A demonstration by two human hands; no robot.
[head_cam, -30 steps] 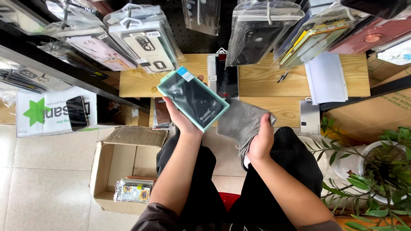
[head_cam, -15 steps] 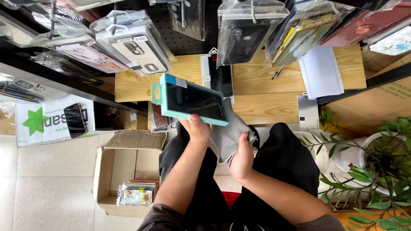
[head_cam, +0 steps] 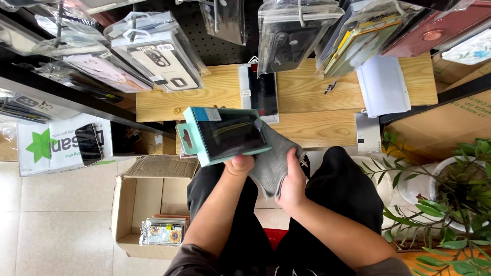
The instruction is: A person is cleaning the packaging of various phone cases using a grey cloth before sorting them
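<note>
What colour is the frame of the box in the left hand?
Teal frame around a dark front, in the head view.

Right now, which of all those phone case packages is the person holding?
The teal-edged boxed one, in the left hand beside the grey cloth. The others hang in clear bags overhead.

Single view only, from a camera worn on the head, aimed steeply down over the lap and forearms. Close to the hands (head_cam: 266, 176), mid-frame, with the teal packaged case (head_cam: 225, 134) just above them. Wooden bench (head_cam: 302, 92) across the upper middle, hanging packaged cases (head_cam: 153, 48) nearest the lens along the top edge, tiled floor (head_cam: 56, 225) and cardboard box (head_cam: 148, 204) lower left, potted plant (head_cam: 450, 199) at right.
</note>
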